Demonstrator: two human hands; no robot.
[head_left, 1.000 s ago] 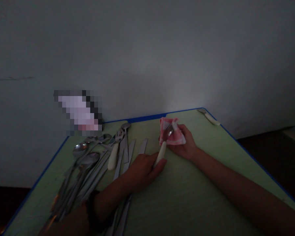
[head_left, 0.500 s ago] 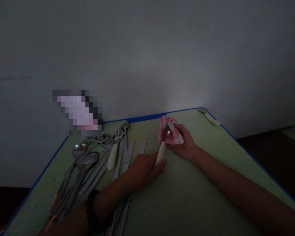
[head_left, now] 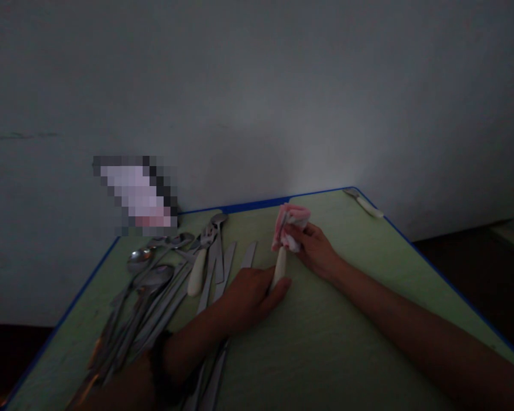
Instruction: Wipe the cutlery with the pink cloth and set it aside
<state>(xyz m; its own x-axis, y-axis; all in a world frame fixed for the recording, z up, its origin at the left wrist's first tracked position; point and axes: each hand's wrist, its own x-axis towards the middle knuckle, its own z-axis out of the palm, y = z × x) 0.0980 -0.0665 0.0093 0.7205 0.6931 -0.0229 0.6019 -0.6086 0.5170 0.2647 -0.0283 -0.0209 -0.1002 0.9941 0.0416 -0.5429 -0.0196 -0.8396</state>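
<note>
My left hand [head_left: 251, 297] is closed around the white handle of a spoon [head_left: 280, 267], which points up and away from me. A pink and white cloth [head_left: 298, 213] is wrapped over the spoon's metal head, now hidden. My right hand [head_left: 316, 250] pinches the cloth around that head, thumb on the near side. Left of my left hand lie table knives [head_left: 229, 260], and a white-handled fork [head_left: 197, 271] rests among the heaped cutlery.
Several metal spoons [head_left: 156, 276] and other cutlery pile up on the left of the green, blue-edged table [head_left: 346, 342]. Another white-handled utensil [head_left: 368, 206] lies at the far right corner. A pixelated object [head_left: 132, 194] leans by the wall [head_left: 282, 85] at the back left.
My right hand has folded the cloth shut over the spoon's head, which showed a shiny part before. My left hand has stayed nearly still.
</note>
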